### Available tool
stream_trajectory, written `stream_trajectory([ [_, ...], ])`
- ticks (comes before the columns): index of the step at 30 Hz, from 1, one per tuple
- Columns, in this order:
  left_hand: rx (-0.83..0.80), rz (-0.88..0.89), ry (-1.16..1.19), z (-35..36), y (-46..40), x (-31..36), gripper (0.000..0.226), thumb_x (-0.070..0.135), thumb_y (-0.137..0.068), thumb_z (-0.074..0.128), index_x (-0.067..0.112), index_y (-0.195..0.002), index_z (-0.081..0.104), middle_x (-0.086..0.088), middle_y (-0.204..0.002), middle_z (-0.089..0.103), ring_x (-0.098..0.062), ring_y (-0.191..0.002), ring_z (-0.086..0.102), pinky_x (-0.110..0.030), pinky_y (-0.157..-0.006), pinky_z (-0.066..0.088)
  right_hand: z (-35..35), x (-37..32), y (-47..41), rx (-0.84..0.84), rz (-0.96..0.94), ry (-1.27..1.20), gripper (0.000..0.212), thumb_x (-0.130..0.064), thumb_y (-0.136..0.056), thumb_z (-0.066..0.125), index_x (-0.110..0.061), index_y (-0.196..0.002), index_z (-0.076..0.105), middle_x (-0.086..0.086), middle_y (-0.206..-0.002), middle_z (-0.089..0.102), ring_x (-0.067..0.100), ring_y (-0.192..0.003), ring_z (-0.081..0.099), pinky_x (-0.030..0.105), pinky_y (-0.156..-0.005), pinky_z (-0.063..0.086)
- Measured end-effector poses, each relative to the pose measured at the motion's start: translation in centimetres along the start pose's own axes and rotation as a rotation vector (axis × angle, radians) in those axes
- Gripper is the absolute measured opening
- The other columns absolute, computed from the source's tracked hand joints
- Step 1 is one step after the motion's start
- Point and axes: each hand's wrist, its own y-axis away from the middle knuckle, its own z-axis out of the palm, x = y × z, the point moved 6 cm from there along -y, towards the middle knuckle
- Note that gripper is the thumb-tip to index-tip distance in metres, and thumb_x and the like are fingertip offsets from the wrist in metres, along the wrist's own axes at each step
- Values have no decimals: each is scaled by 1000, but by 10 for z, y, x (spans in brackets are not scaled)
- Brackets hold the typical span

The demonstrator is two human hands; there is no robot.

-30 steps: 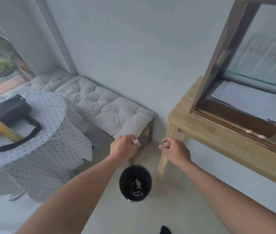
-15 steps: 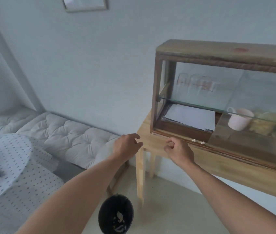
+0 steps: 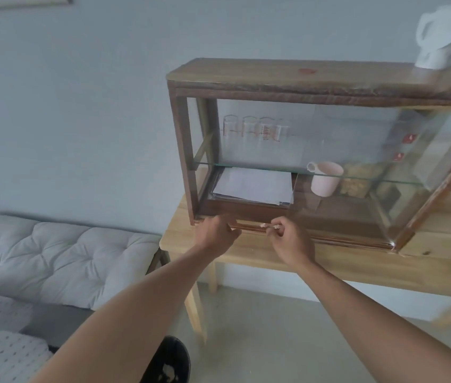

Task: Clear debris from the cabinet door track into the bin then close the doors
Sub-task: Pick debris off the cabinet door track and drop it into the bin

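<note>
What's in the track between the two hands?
In the head view, a short bare stretch of door track, then small pale debris bits right beside the right hand; the left hand touches none.

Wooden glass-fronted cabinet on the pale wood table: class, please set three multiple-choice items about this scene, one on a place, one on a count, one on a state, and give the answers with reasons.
1. Where is the pale pink mug?
A. On top of the cabinet
B. On the cabinet's bottom level, right of the stack of white papers
C. On the cushioned bench

2. How many clear drinking glasses stand on the glass shelf?
A. One
B. Four
C. Nine

3. What is the state of the cabinet's left side?
A. Open
B. Closed by glass
C. Boarded over

Answers: B, the pale pink mug sits beside the stack of white papers under the glass shelf; B, four clear drinking glasses stand in a row; A, the papers show with no pane before them.
</note>
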Motion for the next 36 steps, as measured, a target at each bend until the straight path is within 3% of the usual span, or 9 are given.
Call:
stream_trajectory([
  [6, -52, 54, -5, 31, -18, 35, 34, 52, -92, 71, 41, -123, 75, 5, -107, 81, -28, -106, 73, -40, -87, 60, -2, 13, -10, 20, -64, 139, 40, -38, -101, 58, -33, -141, 63, -3, -117, 78, 31, -116, 69, 42, -89, 56],
  [9, -70, 65, -27, 46, -26, 46, 31, 54, -92, 69, 32, -112, 77, 2, -104, 81, -30, -102, 73, -42, -83, 60, 1, 14, -15, 36, -91, 255, 41, -37, -103, 54, -32, -143, 62, 3, -119, 78, 35, -114, 70, 42, -84, 55],
  [17, -77, 49, 2, 57, -37, 50, 30, 55, -96, 67, 41, -120, 78, 6, -109, 82, -26, -107, 73, -39, -84, 59, 7, 18, -22, 96, -112, 327, 23, -37, -102, 56, -31, -119, 71, 6, -100, 80, 39, -97, 73, 40, -71, 52],
  [25, -129, -20, 148, 55, -40, 51, 3, 35, -93, 76, 34, -96, 77, 3, -101, 77, -26, -99, 71, -40, -82, 60, 5, 19, -21, 129, -122, 276, 13, -36, -100, 60, -28, -106, 70, 1, -89, 79, 36, -87, 74, 35, -61, 40],
  [36, -54, -111, 307, 25, -4, -15, 8, 32, -92, 78, 27, -90, 72, 1, -80, 76, -24, -79, 75, -37, -72, 60, 22, -17, 4, 27, -201, 169, 14, -33, -100, 60, -26, -102, 71, -5, -93, 80, 31, -90, 73, 39, -70, 56],
])
